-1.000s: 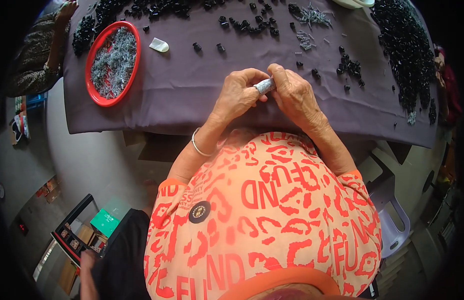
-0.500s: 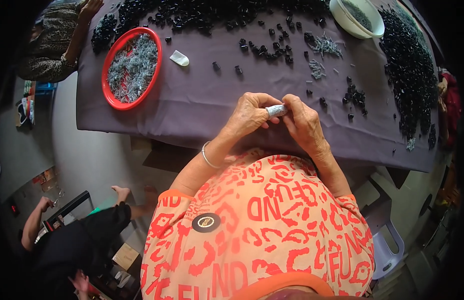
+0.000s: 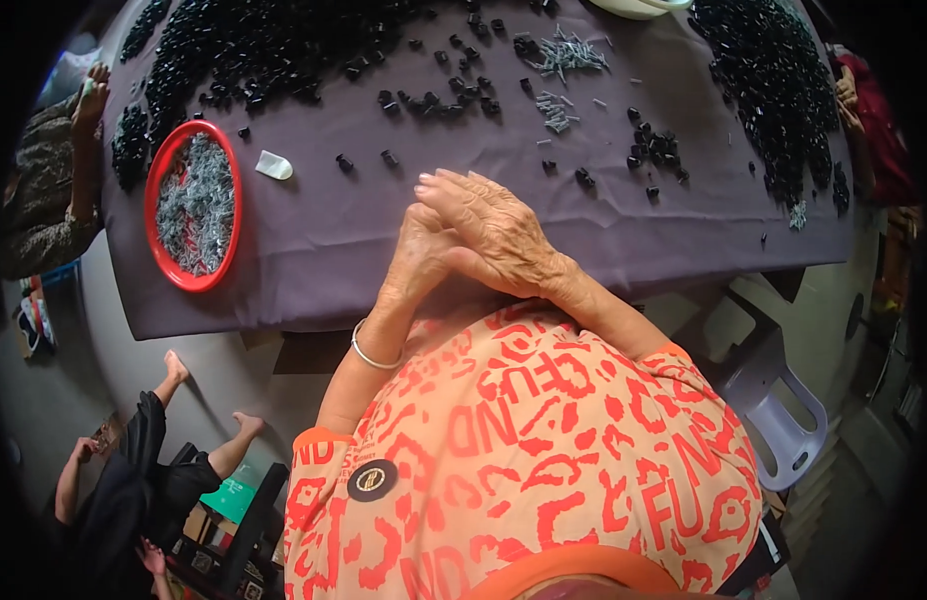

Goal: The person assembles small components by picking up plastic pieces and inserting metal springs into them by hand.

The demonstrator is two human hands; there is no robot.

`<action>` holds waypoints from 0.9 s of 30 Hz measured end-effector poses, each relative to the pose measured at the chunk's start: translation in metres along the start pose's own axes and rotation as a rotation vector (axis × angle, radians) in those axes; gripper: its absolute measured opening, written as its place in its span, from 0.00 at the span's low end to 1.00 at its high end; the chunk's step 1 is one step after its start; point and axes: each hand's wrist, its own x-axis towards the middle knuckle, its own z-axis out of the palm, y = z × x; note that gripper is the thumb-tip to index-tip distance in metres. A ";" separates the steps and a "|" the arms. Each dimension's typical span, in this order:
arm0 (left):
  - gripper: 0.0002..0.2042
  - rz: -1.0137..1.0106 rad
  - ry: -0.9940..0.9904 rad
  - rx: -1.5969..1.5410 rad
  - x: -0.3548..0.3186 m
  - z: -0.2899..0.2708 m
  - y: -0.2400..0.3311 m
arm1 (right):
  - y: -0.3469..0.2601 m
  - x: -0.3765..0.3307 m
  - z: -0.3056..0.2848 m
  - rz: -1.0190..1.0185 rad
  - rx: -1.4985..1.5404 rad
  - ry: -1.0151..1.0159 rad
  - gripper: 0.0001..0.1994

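My right hand point(image 3: 503, 235) lies across my left hand point(image 3: 415, 258) above the near edge of the cloth-covered table point(image 3: 333, 230). The right fingers are stretched out and pressed together, covering most of the left fingers. Whether the left hand holds anything is hidden. On my left wrist is a pale bangle point(image 3: 373, 350). Beyond the hands lie a few small black plastic parts point(image 3: 389, 158). Left of these rests a small white piece with a rounded end point(image 3: 274, 165), beside a red oval tray point(image 3: 239, 215) full of thin grey pins point(image 3: 195, 195).
Large heaps of black parts point(image 3: 273, 45) point(image 3: 773, 90) cover the far left and the right. Loose pins point(image 3: 568, 52) lie mid-table, and a pale bowl point(image 3: 638, 8) stands at the far edge. Other people sit left, right and behind. A grey plastic chair point(image 3: 783, 430) stands behind right.
The view has shifted toward the right and nearer my body. Earlier my hands met by fingertips around a whitish wrapping on a left finger; now the right hand covers the left and hides it.
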 end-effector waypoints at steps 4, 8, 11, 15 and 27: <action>0.08 -0.122 -0.034 0.034 0.002 0.002 0.008 | 0.000 -0.005 -0.001 -0.023 -0.096 0.002 0.27; 0.08 -0.352 -0.118 -0.215 0.002 0.001 0.027 | 0.015 -0.014 -0.024 0.018 -0.037 0.274 0.19; 0.08 -0.213 0.030 -0.081 -0.004 -0.019 0.026 | 0.026 -0.020 -0.061 0.200 -0.447 0.373 0.09; 0.10 -0.048 0.242 0.317 0.008 -0.050 0.026 | 0.044 -0.024 -0.066 0.207 -0.516 0.216 0.09; 0.10 -0.286 -0.151 -0.430 0.009 0.022 0.033 | 0.008 -0.021 -0.062 -0.063 -0.209 0.261 0.11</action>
